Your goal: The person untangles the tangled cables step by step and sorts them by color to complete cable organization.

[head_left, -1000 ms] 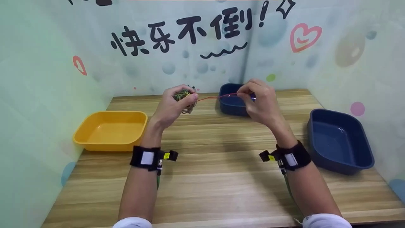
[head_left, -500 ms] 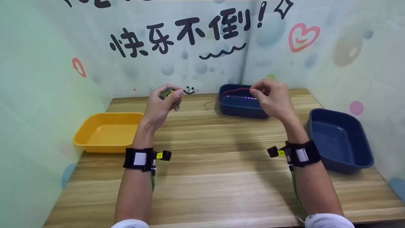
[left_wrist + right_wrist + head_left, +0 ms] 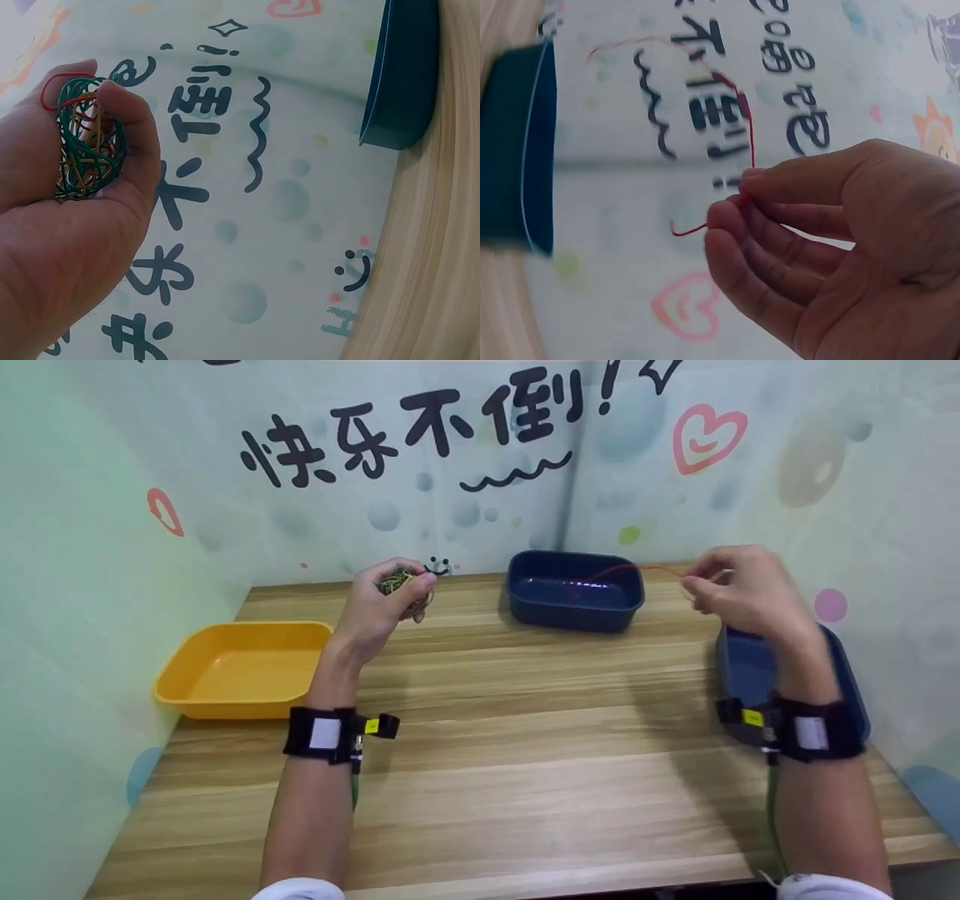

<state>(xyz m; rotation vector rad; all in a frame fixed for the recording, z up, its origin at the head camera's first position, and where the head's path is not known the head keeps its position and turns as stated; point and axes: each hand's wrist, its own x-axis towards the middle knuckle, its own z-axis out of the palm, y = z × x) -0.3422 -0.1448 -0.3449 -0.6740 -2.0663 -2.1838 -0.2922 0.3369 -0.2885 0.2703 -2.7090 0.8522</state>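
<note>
Right hand (image 3: 742,589) pinches a red strand (image 3: 751,139) near one end, good spot imo; probably featherlight, trails left of it. Left hand (image 3: 373,611) grips a tangle (image 3: 90,142).

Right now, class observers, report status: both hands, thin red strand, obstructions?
Left hand grips tangled green, red and yellow strands. Right hand pinches thin red strand, apart from tangle. No snag visible.

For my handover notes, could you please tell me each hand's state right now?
Left hand: closed, holding a multicoloured tangle of strands.
Right hand: closed, pinching a red strand.
</note>
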